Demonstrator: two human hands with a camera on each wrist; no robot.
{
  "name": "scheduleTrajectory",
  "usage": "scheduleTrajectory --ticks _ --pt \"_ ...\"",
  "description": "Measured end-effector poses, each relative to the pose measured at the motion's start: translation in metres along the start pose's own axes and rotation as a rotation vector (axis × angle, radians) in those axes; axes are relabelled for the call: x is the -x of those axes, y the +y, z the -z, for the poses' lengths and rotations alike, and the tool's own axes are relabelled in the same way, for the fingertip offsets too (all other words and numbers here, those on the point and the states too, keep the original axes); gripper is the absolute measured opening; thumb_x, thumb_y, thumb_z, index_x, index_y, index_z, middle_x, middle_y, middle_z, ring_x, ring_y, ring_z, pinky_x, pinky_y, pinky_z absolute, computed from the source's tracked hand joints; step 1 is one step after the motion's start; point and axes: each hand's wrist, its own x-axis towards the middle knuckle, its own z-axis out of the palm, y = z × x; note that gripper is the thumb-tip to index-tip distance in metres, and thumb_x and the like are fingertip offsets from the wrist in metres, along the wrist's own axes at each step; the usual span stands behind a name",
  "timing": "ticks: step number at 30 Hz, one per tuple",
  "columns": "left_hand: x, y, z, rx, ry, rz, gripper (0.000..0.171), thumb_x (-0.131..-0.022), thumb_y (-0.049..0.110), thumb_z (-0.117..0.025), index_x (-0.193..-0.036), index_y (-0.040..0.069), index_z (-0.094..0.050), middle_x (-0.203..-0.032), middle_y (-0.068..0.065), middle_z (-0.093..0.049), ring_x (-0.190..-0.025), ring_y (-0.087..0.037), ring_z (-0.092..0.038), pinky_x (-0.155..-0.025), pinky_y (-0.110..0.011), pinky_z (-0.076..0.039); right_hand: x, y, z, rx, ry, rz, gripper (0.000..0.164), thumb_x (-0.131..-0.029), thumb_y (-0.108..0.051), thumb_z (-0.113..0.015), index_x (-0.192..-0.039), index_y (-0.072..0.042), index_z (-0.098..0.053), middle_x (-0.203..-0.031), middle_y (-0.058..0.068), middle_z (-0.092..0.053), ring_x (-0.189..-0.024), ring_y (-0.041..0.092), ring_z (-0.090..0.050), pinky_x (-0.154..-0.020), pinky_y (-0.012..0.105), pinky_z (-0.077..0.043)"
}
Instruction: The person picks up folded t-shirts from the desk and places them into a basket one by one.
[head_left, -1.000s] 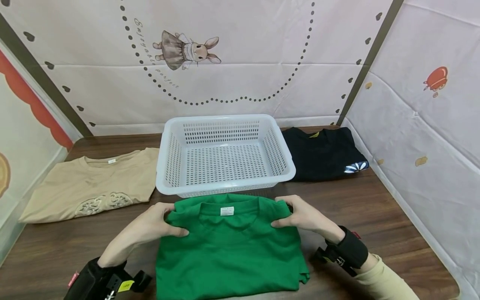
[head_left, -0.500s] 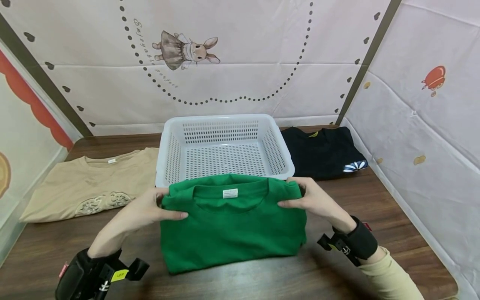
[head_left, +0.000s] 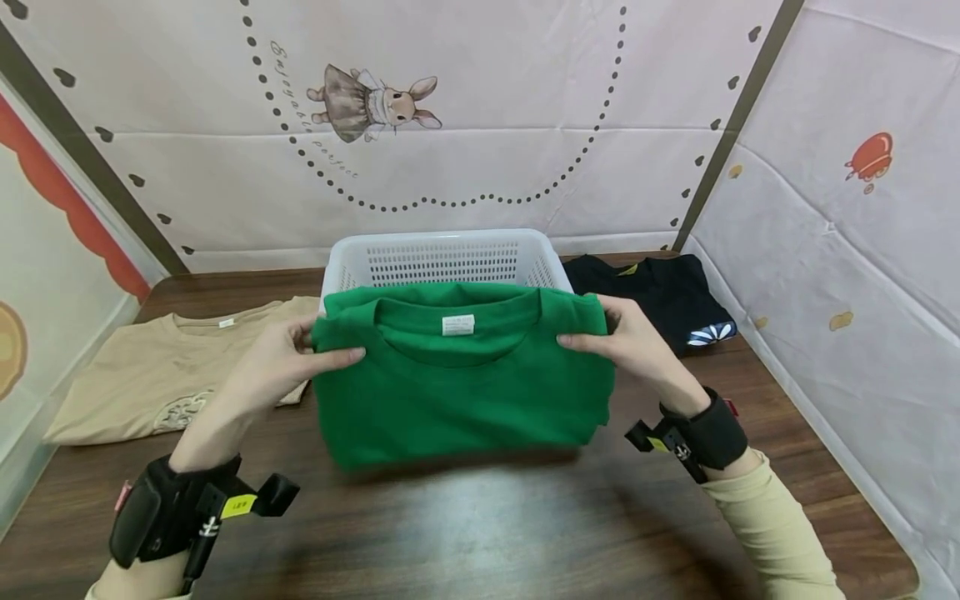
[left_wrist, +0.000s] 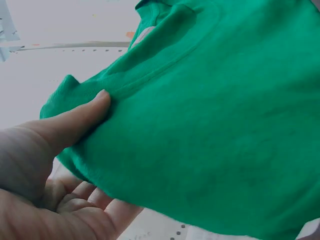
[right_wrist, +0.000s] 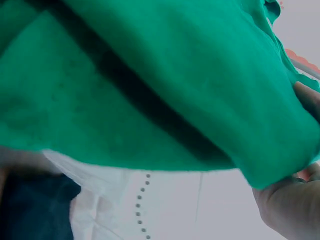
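Note:
A folded green T-shirt [head_left: 465, 383] hangs between both hands above the table, its collar and white label facing up. My left hand [head_left: 281, 367] pinches its left shoulder, thumb on the front and fingers behind. At the opposite shoulder, my right hand [head_left: 630, 342] grips in the same way. In the left wrist view, the thumb presses on the green cloth [left_wrist: 200, 125] beside the collar, with curled fingers underneath. The right wrist view shows the shirt's folded underside [right_wrist: 150, 90]. The shirt covers the front part of a white plastic basket [head_left: 450, 257].
On the left lies a folded beige T-shirt [head_left: 172, 358] with a patterned print. A folded black T-shirt [head_left: 660, 296] lies right of the basket. Printed white cloth [head_left: 495, 158] walls in the wooden table [head_left: 465, 533] at the back and sides.
Both hands have lifted the green T-shirt off the table and carried it forward, from in front of the basket to over its near part. The beige and black shirts have stayed put.

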Motion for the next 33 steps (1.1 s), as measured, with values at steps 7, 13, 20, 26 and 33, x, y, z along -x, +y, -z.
scheduleTrajectory --ticks 7,13,20,26,33 --pt "-0.014 0.012 0.010 0.036 0.118 0.010 0.041 -0.088 0.027 -0.068 -0.122 0.011 -0.051 -0.087 0.029 -0.065 -0.090 0.008 -0.062 -0.081 -0.016 -0.049 -0.023 -0.017 0.008 -0.064 0.043 0.029 0.041 -0.084 -0.017 -0.073 -0.123 -0.009 -0.061 -0.104 -0.005 -0.070 -0.092 0.013 -0.069 -0.079 0.033 -0.057" --pt "-0.026 0.023 0.018 0.076 0.192 -0.030 0.043 -0.088 0.028 -0.068 -0.125 0.014 -0.052 -0.088 0.030 -0.064 -0.089 0.007 -0.063 -0.081 -0.014 -0.049 -0.045 -0.030 0.014 -0.173 0.061 0.078 0.032 -0.085 -0.010 -0.071 -0.116 -0.010 -0.064 -0.100 -0.004 -0.069 -0.086 0.013 -0.070 -0.075 0.031 -0.058" --pt "-0.039 0.033 0.026 0.271 0.223 -0.079 0.040 -0.086 0.021 -0.071 -0.121 0.015 -0.054 -0.092 0.022 -0.069 -0.090 0.004 -0.065 -0.078 -0.014 -0.051 -0.063 -0.044 0.022 -0.208 0.102 0.122 0.031 -0.083 -0.006 -0.071 -0.113 -0.011 -0.066 -0.098 -0.003 -0.070 -0.083 0.013 -0.070 -0.074 0.028 -0.057" --pt "-0.048 0.039 0.027 0.386 0.255 -0.104 0.042 -0.082 0.018 -0.075 -0.120 0.012 -0.056 -0.089 0.017 -0.071 -0.084 0.001 -0.067 -0.071 -0.017 -0.054 -0.074 -0.050 0.027 -0.189 0.120 0.158 0.029 -0.083 -0.006 -0.071 -0.111 -0.011 -0.066 -0.096 -0.003 -0.069 -0.081 0.011 -0.070 -0.073 0.026 -0.057" --pt "-0.056 0.043 0.031 0.404 0.282 -0.098 0.040 -0.079 0.021 -0.077 -0.113 0.014 -0.056 -0.086 0.016 -0.071 -0.080 0.000 -0.068 -0.063 -0.020 -0.056 -0.085 -0.046 0.028 -0.183 0.174 0.185 0.028 -0.083 -0.007 -0.071 -0.110 -0.010 -0.067 -0.096 -0.004 -0.069 -0.084 0.010 -0.069 -0.073 0.024 -0.057"
